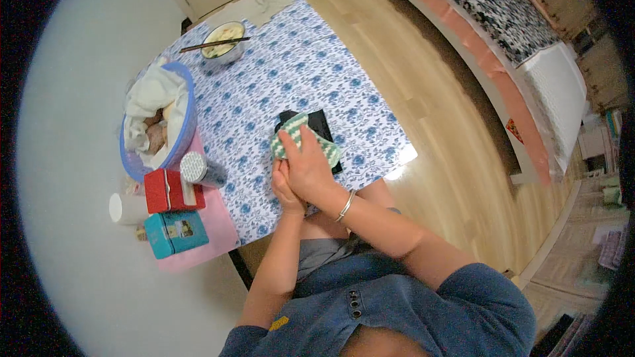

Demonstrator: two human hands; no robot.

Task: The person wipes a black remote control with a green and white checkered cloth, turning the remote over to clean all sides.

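Near the front edge of the table, a small green-and-white striped knitted cloth [278, 149] is in my two hands. My right hand [311, 170], with a silver bangle at the wrist, lies over the cloth, its fingers closed on it. Against its underside, my left hand [286, 190] is curled at the cloth's lower edge; the right hand hides part of its fingers. Beneath and behind the cloth lies a flat black item [320, 124], partly covered, its kind unclear.
Along the table's left side stand a blue basket [190, 109] with white cloth inside, a patterned canister [204, 170], a red tin [165, 192], a teal tin [176, 233] and a white roll [126, 209]. Chopsticks [198, 45] rest across a bowl [225, 56] farther back. A bed [503, 86] is right.
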